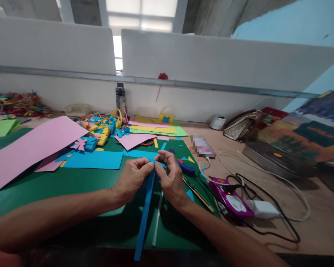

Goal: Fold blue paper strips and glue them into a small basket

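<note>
Both hands meet over the green cutting mat [111, 218], pinching a long blue paper strip [144, 222]. The strip hangs down toward the table's front edge. My left hand [133, 178] grips it near its upper end between thumb and bent forefinger. My right hand [169, 178] closes on the same end, thumb against the strip and fingers curled behind. A translucent glue stick [157, 218] lies on the mat below the right hand. Just right of that hand is a glue gun with a blue body [187, 168]. What the fingertips do to the strip's end is partly hidden.
Pink sheets [41, 141] and a blue sheet [94, 160] lie left, with small paper bags [102, 131] behind. A golden utility knife [199, 194], a purple power strip [231, 198], cables and a phone [202, 145] are to the right. Partition panels stand at the back.
</note>
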`<state>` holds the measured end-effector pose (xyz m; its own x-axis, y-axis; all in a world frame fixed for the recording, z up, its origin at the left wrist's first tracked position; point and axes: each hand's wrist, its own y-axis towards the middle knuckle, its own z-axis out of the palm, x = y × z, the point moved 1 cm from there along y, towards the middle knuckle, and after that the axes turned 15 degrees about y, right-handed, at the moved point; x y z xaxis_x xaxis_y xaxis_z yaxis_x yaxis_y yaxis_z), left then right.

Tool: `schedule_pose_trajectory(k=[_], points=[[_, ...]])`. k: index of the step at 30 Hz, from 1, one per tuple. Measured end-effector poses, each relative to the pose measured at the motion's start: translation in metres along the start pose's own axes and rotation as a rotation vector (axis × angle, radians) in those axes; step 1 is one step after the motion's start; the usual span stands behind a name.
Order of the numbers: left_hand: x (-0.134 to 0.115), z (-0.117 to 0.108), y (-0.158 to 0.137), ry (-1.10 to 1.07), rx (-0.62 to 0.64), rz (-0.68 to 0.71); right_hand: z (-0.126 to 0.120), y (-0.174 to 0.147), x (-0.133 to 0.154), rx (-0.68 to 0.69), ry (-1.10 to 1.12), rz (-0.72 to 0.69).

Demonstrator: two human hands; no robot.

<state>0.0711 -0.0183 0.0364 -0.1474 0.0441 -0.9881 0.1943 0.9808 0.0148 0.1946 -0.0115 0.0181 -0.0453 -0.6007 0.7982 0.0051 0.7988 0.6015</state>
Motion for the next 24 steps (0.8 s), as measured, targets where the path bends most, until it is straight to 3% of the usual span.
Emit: schedule_pose_trajectory(k=[6, 12, 18, 24], points=[[0.007, -0.006, 0.002, 0.138, -0.017, 0.098, -0.007, 0.007, 0.008, 0.038, 0.078, 0.166], [0.011, -0.006, 0.003, 0.155, -0.057, 0.143, -0.008, 0.007, 0.012, 0.020, 0.134, 0.240], [0.015, -0.002, 0.008, -0.177, 0.055, -0.048, -0.010, 0.006, 0.005, 0.012, 0.099, 0.269], [0.011, -0.008, 0.019, -0.412, 0.028, -0.055, -0.014, 0.008, 0.009, -0.040, -0.037, 0.189]])
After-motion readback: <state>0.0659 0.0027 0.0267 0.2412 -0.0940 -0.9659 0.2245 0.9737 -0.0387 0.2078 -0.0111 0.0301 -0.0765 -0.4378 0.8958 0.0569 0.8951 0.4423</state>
